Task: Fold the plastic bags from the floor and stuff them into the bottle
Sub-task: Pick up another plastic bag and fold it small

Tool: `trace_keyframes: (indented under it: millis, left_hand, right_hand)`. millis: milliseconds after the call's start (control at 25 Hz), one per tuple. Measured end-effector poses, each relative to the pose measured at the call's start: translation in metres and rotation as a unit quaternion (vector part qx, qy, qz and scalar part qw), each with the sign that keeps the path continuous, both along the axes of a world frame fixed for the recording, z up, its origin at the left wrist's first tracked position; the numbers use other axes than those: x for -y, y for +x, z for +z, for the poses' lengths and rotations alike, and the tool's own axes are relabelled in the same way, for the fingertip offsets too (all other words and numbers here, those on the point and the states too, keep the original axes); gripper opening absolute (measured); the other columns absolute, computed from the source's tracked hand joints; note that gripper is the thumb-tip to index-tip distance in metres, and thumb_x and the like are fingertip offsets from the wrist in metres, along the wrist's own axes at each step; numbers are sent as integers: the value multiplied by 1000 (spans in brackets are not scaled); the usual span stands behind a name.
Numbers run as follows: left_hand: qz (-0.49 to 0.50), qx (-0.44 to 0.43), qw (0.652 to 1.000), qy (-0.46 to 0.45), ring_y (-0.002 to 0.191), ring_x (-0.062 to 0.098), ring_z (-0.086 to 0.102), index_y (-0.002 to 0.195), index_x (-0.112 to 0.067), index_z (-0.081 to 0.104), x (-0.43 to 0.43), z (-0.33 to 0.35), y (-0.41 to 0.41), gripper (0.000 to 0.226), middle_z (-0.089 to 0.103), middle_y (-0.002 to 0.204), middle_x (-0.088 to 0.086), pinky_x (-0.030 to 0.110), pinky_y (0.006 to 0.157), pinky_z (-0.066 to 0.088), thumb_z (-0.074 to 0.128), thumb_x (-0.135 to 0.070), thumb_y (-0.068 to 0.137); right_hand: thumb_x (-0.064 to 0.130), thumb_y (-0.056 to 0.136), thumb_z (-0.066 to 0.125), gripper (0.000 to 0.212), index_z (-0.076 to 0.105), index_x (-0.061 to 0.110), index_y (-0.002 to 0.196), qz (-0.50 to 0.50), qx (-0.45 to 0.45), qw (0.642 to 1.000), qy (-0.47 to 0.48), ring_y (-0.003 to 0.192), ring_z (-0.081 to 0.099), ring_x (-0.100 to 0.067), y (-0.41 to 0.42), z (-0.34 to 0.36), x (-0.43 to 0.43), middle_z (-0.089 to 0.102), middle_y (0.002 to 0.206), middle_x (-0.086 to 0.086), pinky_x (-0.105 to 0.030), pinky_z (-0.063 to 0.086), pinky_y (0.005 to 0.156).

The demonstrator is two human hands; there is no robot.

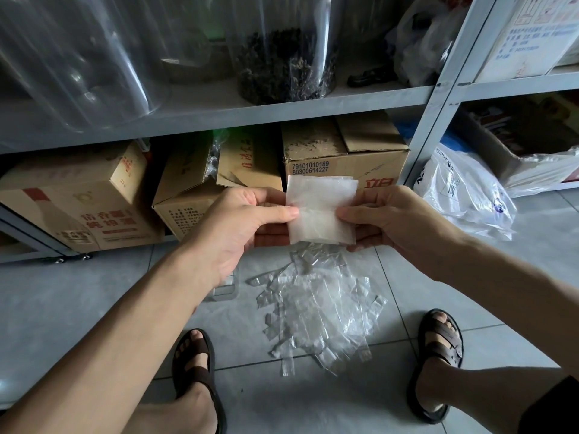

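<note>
Progress looks early from the head view. One folded bag (321, 211) is up in front of me, a flat, milky, roughly square packet. My left hand (238, 227) pinches its left edge and my right hand (394, 220) its right edge, thumbs on the near face. Below, between my feet, the pile of bags (319, 311) lies on the smooth grey tiled floor (94, 308), thin, clear, crinkled and glossy, mostly unfolded by my guess. I cannot pick out the bottle for certain, so how many are stuffed I cannot tell.
</note>
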State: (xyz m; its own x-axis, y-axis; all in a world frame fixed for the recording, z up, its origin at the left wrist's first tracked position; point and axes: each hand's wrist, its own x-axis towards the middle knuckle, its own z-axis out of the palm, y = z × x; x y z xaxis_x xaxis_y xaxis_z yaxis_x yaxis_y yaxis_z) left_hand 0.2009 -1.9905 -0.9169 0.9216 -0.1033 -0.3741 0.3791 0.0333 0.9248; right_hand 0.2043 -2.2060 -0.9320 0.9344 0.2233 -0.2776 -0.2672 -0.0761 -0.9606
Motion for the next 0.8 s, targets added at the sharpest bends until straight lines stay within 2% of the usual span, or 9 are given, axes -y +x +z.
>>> trace_keyframes:
  millis: [80, 200, 280, 400, 480, 560, 640, 800]
  left_hand:
    - [4, -5, 1000, -5, 60, 14, 70, 92, 0, 72, 2, 2, -1, 11, 74, 80, 11, 25, 55, 60, 68, 6, 84]
    - [9, -4, 1000, -3, 57, 12, 68, 89, -3, 71, 2, 2, -2, 11, 74, 76, 8, 23, 52, 59, 67, 6, 85]
    - [8, 5, 1000, 1, 56, 12, 68, 85, -6, 72, 2, 2, -1, 14, 74, 74, 7, 23, 53, 59, 67, 7, 84]
    - [0, 18, 1000, -5, 58, 11, 68, 81, -9, 73, 1, 3, 0, 16, 73, 74, 6, 22, 55, 59, 68, 7, 78]
    - [-15, 21, 1000, -12, 61, 13, 69, 78, -7, 73, 1, 3, -1, 12, 73, 77, 10, 21, 58, 60, 67, 2, 76]
    - [-25, 28, 999, -2, 65, 14, 68, 75, -6, 73, 1, 3, -2, 20, 72, 79, 12, 22, 61, 60, 61, 7, 84]
    - [-27, 29, 999, 5, 66, 14, 69, 71, -7, 72, 0, 2, -1, 31, 72, 78, 11, 22, 60, 60, 55, 13, 88]
    - [-34, 26, 999, 6, 62, 13, 68, 73, -3, 67, 2, 2, -1, 32, 71, 71, 7, 21, 56, 57, 48, 15, 91]
  right_hand:
    - [5, 88, 67, 4, 70, 2, 90, 6, 1, 1000, 3, 65, 70, -23, 0, 0, 0, 73, 81, -16, -29, 57, 59]
    - [4, 88, 67, 19, 67, -8, 103, 19, 0, 1000, 13, 72, 70, -27, 1, -2, 2, 73, 92, -23, -32, 59, 65]
    - [0, 89, 65, 23, 64, -11, 109, 15, -5, 999, 31, 70, 69, -24, 2, -2, 2, 71, 91, -22, -31, 59, 64]
    - [-4, 90, 60, 7, 65, -3, 95, -4, -24, 997, 77, 65, 68, -20, 3, 0, 2, 69, 82, -14, -30, 60, 60]
    - [-4, 95, 53, 18, 65, 5, 85, -4, -21, 996, 86, 65, 67, -18, 3, 1, 2, 68, 77, -10, -29, 60, 61]
    - [-3, 97, 49, 24, 67, 6, 83, 5, -13, 996, 86, 65, 67, -17, 2, 2, 2, 69, 76, -9, -28, 60, 62]
    - [-3, 97, 49, 25, 67, 5, 83, 11, -8, 996, 88, 66, 67, -16, 2, 2, 3, 70, 77, -10, -26, 59, 61]
    - [-6, 96, 48, 25, 67, 4, 83, 18, 11, 998, 66, 64, 68, -16, 1, 2, 4, 72, 79, -10, -25, 59, 63]
